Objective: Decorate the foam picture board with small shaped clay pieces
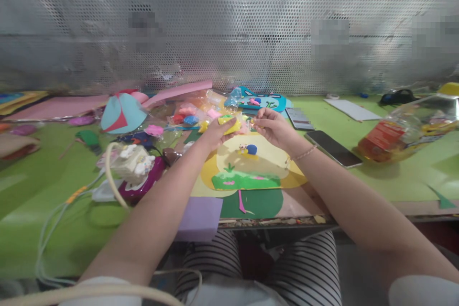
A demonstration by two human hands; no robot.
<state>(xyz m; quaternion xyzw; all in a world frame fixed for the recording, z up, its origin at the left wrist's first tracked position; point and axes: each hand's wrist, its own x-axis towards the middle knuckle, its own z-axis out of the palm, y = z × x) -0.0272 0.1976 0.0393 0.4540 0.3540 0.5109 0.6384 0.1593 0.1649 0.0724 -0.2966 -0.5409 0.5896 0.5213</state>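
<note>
My left hand (217,134) is closed around a lump of yellow clay (230,125), held above the table. My right hand (273,126) is just to its right, fingers pinched on a small piece that I cannot make out. Below both hands lies a yellow paper collage (283,169) with a green grass strip (245,181) and a small blue-and-yellow clay figure (249,149). A thin bracelet circles my right wrist.
Bags of coloured clay (193,114) and a blue cut-out (263,101) lie behind the hands. Two phones (332,148) rest at right, near a plastic bag (405,134). A glue gun with toy (134,172) and cables sit left. A purple block (199,217) is at the table edge.
</note>
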